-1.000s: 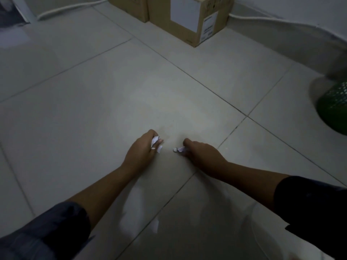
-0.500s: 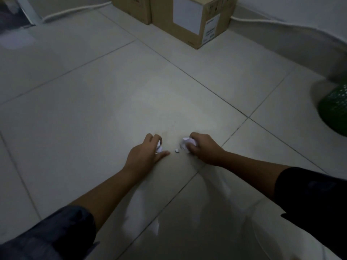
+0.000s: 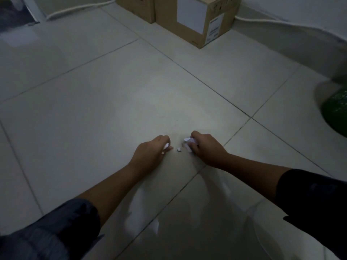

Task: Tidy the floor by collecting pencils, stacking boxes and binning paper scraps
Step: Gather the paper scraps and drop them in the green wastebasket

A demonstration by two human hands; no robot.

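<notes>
Since a second ago, the right hand [image 3: 204, 147] has gathered more white paper into its curled fingers, where it earlier pinched only a small bit at the fingertips. The left hand [image 3: 150, 152] has stayed low on the floor, fingers curled round its own white scraps [image 3: 166, 146].

One loose scrap [image 3: 178, 149] lies on the tile between the two hands, touching neither. The right hand grips a crumpled wad [image 3: 188, 144]; how many pieces it holds cannot be told in the dim light, and the same goes for the left.

Two cardboard boxes stand side by side at the far wall: a larger one [image 3: 199, 19] with white labels and a smaller one [image 3: 137, 8] to its left. One green bin [image 3: 336, 113] sits at the right edge, well apart from the hands.

The floor [image 3: 93, 109] is large pale tiles with dark grout lines. A white cable [image 3: 78, 9] runs along the foot of the wall.
</notes>
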